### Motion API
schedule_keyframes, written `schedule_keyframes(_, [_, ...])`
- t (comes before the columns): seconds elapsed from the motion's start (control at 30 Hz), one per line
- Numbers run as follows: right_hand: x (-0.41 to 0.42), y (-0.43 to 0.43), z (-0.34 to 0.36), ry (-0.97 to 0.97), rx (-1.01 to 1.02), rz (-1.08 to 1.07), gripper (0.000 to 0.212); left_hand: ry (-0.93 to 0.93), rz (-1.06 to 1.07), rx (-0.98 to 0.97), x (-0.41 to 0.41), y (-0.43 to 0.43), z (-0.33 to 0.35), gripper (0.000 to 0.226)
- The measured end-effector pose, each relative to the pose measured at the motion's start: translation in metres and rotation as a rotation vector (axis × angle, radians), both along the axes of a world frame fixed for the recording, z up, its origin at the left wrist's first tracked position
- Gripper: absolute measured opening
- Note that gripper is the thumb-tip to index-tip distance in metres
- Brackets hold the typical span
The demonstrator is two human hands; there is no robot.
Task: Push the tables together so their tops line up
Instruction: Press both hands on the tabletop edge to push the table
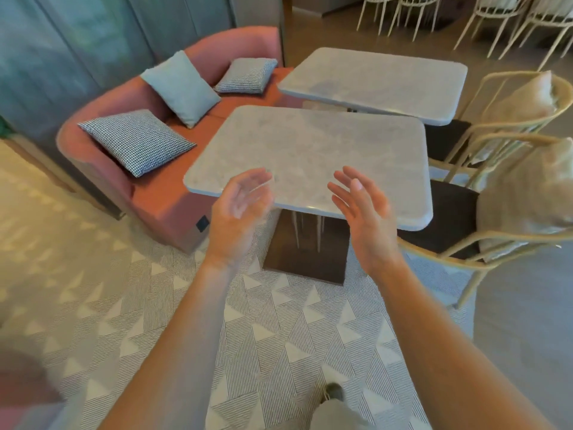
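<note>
2 stone-topped benches stand on a patterned rug beside a pink sofa (148, 193); the near bench (310, 156) sits just in front of the person, the far bench (375, 82) beyond it, offset to the right, with a clear gap between their tops. The left hand (238, 209) and right hand (362, 209) hover at the near edge, palms facing each other, fingers spread; each grip is open and holds nothing, and neither looks to be touching the top yet. The tops look like thick marble on a dark pedestal base (305, 249), so likely heavy, rigid and smooth; palms may slip on the polished face; better to clasp the rounded near edge with both hands, well apart, and push low and steady; the rug may drag at the base and tip the bench; 2 chairs (483, 193) crowd the right side.
</note>
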State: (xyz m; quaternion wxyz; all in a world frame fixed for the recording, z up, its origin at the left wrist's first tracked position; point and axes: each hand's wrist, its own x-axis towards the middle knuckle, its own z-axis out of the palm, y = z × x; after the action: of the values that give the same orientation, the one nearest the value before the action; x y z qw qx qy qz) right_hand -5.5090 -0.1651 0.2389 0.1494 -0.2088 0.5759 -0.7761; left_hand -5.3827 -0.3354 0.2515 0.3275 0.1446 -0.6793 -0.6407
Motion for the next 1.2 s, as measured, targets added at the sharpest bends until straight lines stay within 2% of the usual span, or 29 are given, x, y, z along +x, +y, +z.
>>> schedule_keyframes(0.2, [-0.068, -0.092, -0.047, -0.052, 0.096, -0.010, 0.050, -0.151, -0.038, -0.049, -0.068, -0.083, -0.047, 0.053])
schedule_keyframes(0.33, [-0.098, -0.132, -0.089, -0.034, 0.203, -0.059, 0.061, -0.256, -0.043, -0.132, -0.101, -0.126, -0.090, 0.064])
schedule_keyframes(0.4, [-0.112, -0.157, -0.115, -0.053, 0.237, -0.086, 0.065, -0.320, -0.080, -0.168, -0.121, -0.158, -0.119, 0.066])
schedule_keyframes(0.5, [-0.135, -0.192, -0.160, -0.059, 0.298, -0.139, 0.071, -0.437, -0.164, -0.269, -0.153, -0.205, -0.163, 0.081])
schedule_keyframes(0.63, [-0.157, -0.225, -0.215, 0.045, 0.472, -0.158, 0.067, -0.545, -0.192, -0.520, -0.185, -0.255, -0.214, 0.094])
schedule_keyframes(0.73, [-0.170, -0.237, -0.245, 0.157, 0.686, -0.137, 0.081, -0.672, -0.242, -0.760, -0.204, -0.285, -0.244, 0.110])
schedule_keyframes(0.87, [-0.198, -0.239, -0.273, 0.537, 1.114, -0.006, 0.096, -0.848, -0.314, -1.011, -0.221, -0.310, -0.276, 0.137])
schedule_keyframes(0.97, [-0.210, -0.234, -0.283, 0.746, 1.275, 0.010, 0.108, -0.848, -0.280, -1.218, -0.225, -0.322, -0.296, 0.141])
schedule_keyframes(1.03, [-0.219, -0.230, -0.285, 0.816, 1.374, 0.027, 0.117, -0.836, -0.264, -1.259, -0.230, -0.328, -0.300, 0.140])
schedule_keyframes(1.13, [-0.229, -0.220, -0.282, 0.830, 1.512, 0.083, 0.124, -0.832, -0.277, -1.305, -0.241, -0.333, -0.298, 0.138])
schedule_keyframes(1.2, [-0.228, -0.212, -0.287, 0.824, 1.552, 0.043, 0.126, -0.815, -0.259, -1.328, -0.242, -0.333, -0.301, 0.134])
